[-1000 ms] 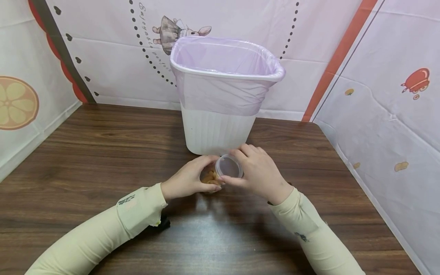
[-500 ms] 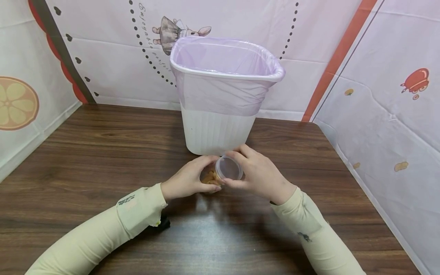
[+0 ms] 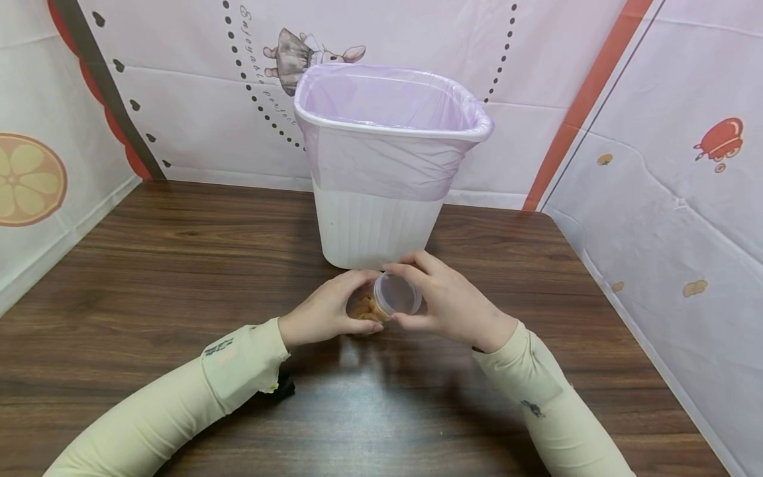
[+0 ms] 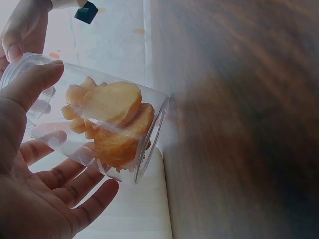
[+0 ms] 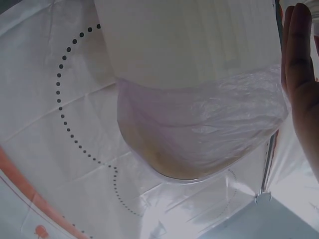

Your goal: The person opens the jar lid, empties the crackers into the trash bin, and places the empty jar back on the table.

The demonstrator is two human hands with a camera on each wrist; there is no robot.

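My left hand [image 3: 330, 308] grips a clear plastic jar [image 4: 60, 112] around its side, thumb across one face and fingers on the other. Golden-brown pieces [image 4: 117, 104], some with wavy edges, lie at the bottom of the jar. Its base is close over the table in the left wrist view. On top of the jar is a translucent round lid [image 3: 398, 295], tilted toward the head camera. My right hand [image 3: 456, 301] holds this lid at its rim, thumb on the near side and fingers on the far side. In the right wrist view only the edge of that hand shows.
A white bin [image 3: 375, 228] lined with a thin purple bag [image 3: 387, 162] stands right behind the hands. Printed cloth [image 3: 197, 119] walls off the back and sides of the brown wooden table [image 3: 179, 265]. A small black object [image 3: 285, 387] shows beneath the left sleeve.
My right hand has turned slightly around the lid, its thumb shifting right along the near rim and its wrist moving a little outward and down. The left hand and jar have stayed in place.
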